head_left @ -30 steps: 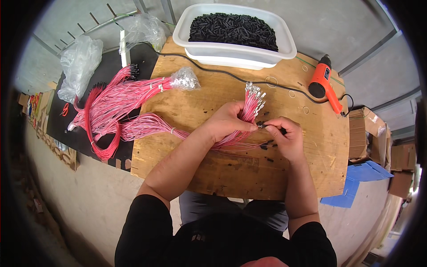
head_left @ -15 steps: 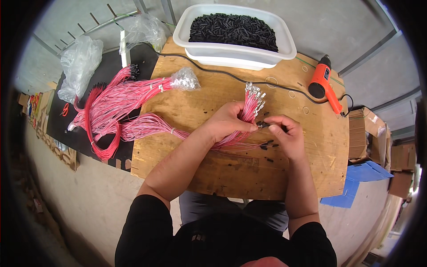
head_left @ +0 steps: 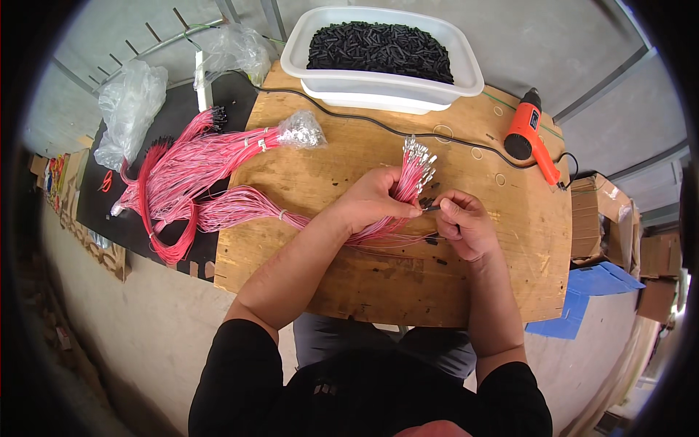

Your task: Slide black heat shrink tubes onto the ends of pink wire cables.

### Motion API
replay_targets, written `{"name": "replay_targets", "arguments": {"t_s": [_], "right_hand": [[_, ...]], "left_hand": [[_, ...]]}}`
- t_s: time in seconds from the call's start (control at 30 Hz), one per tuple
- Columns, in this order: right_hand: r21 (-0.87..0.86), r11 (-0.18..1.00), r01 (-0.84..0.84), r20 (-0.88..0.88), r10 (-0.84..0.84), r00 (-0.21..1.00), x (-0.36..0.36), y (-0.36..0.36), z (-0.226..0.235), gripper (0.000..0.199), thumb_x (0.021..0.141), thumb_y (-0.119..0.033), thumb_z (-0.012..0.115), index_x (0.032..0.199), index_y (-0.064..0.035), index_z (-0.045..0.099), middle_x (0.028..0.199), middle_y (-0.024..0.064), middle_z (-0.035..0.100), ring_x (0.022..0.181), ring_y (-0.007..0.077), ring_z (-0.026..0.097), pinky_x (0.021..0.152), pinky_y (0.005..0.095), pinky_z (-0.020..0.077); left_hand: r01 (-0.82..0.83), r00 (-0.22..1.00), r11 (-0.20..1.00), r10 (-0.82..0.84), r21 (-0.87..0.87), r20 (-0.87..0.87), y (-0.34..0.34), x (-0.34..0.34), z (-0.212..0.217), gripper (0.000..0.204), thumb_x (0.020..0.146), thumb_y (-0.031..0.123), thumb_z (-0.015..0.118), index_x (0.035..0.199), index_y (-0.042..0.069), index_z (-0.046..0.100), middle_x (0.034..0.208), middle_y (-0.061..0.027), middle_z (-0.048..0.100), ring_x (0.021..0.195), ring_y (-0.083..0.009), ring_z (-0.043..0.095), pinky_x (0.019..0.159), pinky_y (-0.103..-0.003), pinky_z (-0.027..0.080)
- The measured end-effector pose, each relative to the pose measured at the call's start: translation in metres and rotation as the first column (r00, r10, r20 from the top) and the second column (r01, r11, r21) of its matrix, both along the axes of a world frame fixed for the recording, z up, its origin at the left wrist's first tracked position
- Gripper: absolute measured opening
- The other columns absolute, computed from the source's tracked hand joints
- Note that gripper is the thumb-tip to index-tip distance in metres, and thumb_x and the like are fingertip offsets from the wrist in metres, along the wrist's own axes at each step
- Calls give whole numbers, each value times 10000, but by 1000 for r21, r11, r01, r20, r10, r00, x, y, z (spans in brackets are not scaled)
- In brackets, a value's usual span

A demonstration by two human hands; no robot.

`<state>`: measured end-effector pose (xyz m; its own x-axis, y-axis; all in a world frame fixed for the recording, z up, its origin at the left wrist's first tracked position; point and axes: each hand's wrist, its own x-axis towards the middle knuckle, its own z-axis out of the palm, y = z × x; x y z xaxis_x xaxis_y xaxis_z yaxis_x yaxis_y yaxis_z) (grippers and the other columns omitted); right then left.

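My left hand (head_left: 375,200) grips a bundle of thin pink wires (head_left: 415,171) whose metal tips fan up toward the far side. Close beside it, my right hand (head_left: 462,222) pinches a small black sleeve (head_left: 431,208) against the end of one wire. A few loose black sleeves (head_left: 429,239) lie on the wooden board (head_left: 328,262) under my hands. The wire bundle trails left across the board to a bigger pink heap (head_left: 189,182).
A white tub (head_left: 389,76) full of black sleeves stands at the board's far edge. An orange heat gun (head_left: 530,135) lies at the far right, its black cord crossing the board. Clear plastic bags (head_left: 131,105) sit far left; cardboard boxes (head_left: 601,218) stand at the right.
My hands have stayed in place; the right fingers shifted slightly at the wire end. Nothing else moved.
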<state>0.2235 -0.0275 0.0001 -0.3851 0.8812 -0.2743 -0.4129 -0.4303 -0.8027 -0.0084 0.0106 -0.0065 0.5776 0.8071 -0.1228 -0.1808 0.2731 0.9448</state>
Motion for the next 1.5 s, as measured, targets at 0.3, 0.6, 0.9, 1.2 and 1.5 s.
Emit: {"name": "replay_targets", "arguments": {"t_s": [0.3,0.6,0.9,1.2,1.5], "right_hand": [[-18,1000,2,2,-2,1000,-5,-1,0,137,977,-141,652,999,-9,624,645,-32,470,529,61,378,491,207,307],[-8,1000,-4,17,4,1000,-4,-1,-2,151,961,-170,683,977,-27,636,647,-41,472,535,54,385,490,202,303],[22,1000,-2,31,2,1000,-5,-1,-5,149,960,-166,686,970,-24,639,684,-46,497,543,43,395,487,194,296],[46,999,6,59,-8,998,-6,-1,-4,145,956,-151,690,966,-15,640,671,-41,499,538,43,393,486,199,299],[4,1000,-11,26,11,1000,-4,-1,0,123,967,-135,650,974,-14,631,635,-47,442,523,57,367,484,208,292]], "left_hand": [[1,1000,999,-1,32,-24,-1,1,0,317,792,27,807,1055,31,630,909,-35,698,820,-102,652,759,-251,527],[-8,997,998,13,69,-78,0,3,1,322,790,34,813,1050,27,624,903,-29,696,825,-93,647,760,-251,530],[-20,991,994,34,108,-131,-2,4,6,283,757,23,807,982,39,637,847,-3,658,779,-73,600,713,-248,496],[7,984,985,24,174,-175,1,3,-3,305,781,12,808,1025,30,625,864,-24,684,768,-84,631,689,-246,516],[-38,987,996,49,76,-155,-4,5,7,304,764,42,810,1004,14,625,831,-22,658,745,-85,603,680,-262,498]]}}
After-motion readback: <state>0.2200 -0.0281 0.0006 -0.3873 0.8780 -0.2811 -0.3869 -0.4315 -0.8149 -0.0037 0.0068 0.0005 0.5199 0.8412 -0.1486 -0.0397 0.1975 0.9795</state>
